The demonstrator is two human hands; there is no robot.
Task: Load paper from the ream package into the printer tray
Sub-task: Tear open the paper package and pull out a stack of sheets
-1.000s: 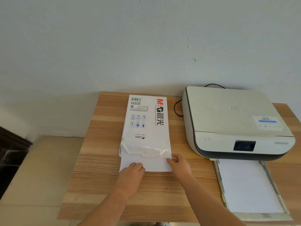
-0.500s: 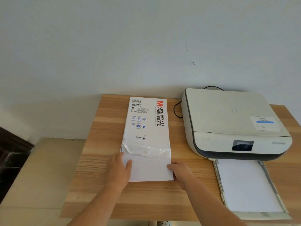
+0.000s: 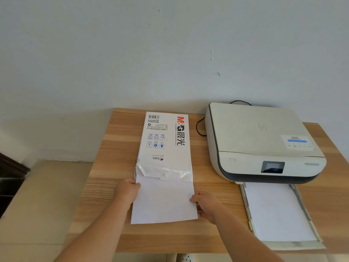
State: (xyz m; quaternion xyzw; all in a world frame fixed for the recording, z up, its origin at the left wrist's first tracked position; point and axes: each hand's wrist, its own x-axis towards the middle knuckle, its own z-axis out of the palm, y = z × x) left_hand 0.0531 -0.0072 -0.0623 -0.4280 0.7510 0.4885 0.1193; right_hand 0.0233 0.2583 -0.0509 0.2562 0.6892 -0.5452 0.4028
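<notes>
A white ream package lies lengthwise on the wooden table, its torn near end open. A stack of white paper sticks out of that open end toward me. My left hand grips the stack's left edge. My right hand grips its right edge. To the right stands a white printer with its paper tray pulled out toward me; white sheets lie in the tray.
A black cable loops between the package and the printer. The table stands against a pale wall. A tan floor and a dark piece of furniture lie to the left.
The paper stack has slid further out of the package toward me. Both hands moved from its near edge to its two sides.
</notes>
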